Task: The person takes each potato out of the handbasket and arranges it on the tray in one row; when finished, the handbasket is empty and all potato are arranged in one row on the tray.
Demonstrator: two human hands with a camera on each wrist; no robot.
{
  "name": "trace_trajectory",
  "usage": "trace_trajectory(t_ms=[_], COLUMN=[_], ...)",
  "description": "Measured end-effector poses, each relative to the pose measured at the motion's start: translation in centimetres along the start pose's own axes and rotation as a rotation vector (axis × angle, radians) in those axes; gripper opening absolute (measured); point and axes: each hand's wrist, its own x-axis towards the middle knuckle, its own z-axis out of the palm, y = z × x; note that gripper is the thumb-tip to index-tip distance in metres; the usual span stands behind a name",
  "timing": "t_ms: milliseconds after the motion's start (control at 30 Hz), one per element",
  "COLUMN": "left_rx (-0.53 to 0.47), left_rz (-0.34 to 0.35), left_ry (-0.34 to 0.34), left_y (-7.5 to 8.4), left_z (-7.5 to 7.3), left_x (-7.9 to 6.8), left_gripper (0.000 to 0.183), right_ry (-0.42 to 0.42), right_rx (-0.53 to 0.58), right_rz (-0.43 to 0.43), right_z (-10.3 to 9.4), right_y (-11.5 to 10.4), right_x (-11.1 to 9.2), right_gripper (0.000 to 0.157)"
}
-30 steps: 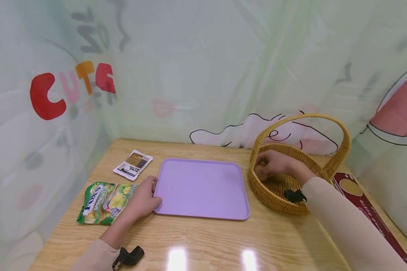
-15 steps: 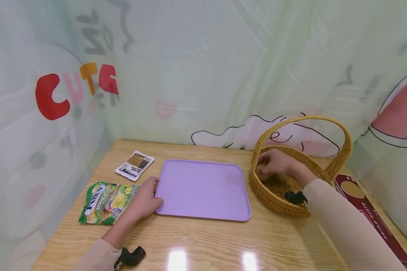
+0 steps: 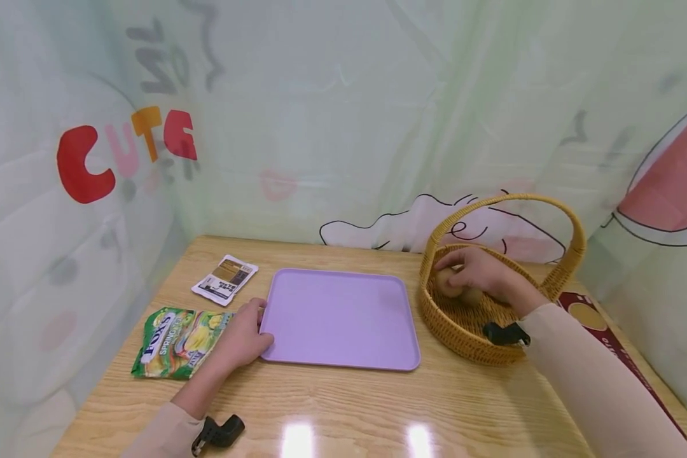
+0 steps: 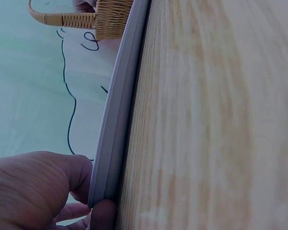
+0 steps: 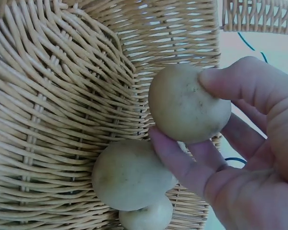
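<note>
In the right wrist view my right hand point(image 5: 259, 129) holds a round, pale brown potato point(image 5: 182, 100) between thumb and fingers. It is inside the wicker basket point(image 3: 455, 334), near the left wall in the head view. Two more potatoes lie below it: a larger one point(image 5: 129, 175) and a smaller one point(image 5: 149, 214) partly covered by it. My left hand point(image 3: 243, 336) pinches the left edge of a flat lilac tray point(image 3: 338, 318), thumb at the near corner side. From the left wrist, the tray point(image 4: 114, 110) appears edge-on, lying flat on the wood.
Left of the tray, a green FOX'S candy bag point(image 3: 177, 343) lies partly behind my left hand. Beyond it is a small white and brown packet point(image 3: 226, 280). A dark red box point(image 3: 598, 324) lies right of the basket, whose tall handle point(image 3: 506, 198) arches over it. Printed cloth point(image 3: 320, 127) hangs behind the table.
My right hand has risen slightly inside the basket, bringing the potato up with it. My left hand stays at the tray's edge.
</note>
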Motion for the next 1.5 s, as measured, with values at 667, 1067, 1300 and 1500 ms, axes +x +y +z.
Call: trace_trajectory(t_ms=[667, 1067, 1300, 1500], left_rx=[0.009, 0.017, 0.015, 0.005], left_rz=[0.016, 0.011, 0.002, -0.003], left_ry=[0.000, -0.010, -0.018, -0.023], left_y=[-0.7, -0.4, -0.1, 0.2], left_z=[0.2, 0.1, -0.1, -0.2], left_x=[-0.1, 0.0, -0.1, -0.2], left_gripper=[0.065, 0.066, 0.067, 0.067], right_ry=[0.180, 0.222, 0.225, 0.213], right_rx=[-0.125, -0.049, 0.021, 0.070], right_rz=[-0.041, -0.074, -0.104, -0.134], right_z=[-0.7, -1.2, -0.2, 1.1], right_y=[-1.0, -3.3, -5.1, -6.7], right_x=[-4.0, -7.1, -7.9, -7.9], right_gripper=[0.043, 0.043, 0.043, 0.042])
